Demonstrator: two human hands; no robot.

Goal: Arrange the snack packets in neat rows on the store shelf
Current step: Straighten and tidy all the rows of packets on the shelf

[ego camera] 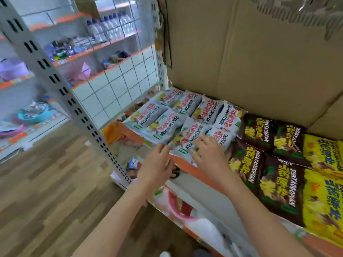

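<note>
Several white snack packets point(187, 115) lie in overlapping rows on the left end of the shelf point(187, 166), which has an orange front edge. My right hand point(209, 153) rests with spread fingers on the nearest white packet point(187, 140) at the shelf's front. My left hand point(157, 164) hovers just left of that packet's corner, fingers apart, holding nothing. Dark brown packets point(267, 164) lie in rows to the right, then yellow packets point(323, 184).
A cardboard sheet point(250, 52) backs the shelf. A white perforated upright post point(61, 84) and a wire grid panel point(118, 86) stand to the left. Lower shelves point(185, 206) hold more goods. Wooden floor point(46, 191) lies at lower left, other shelving behind it.
</note>
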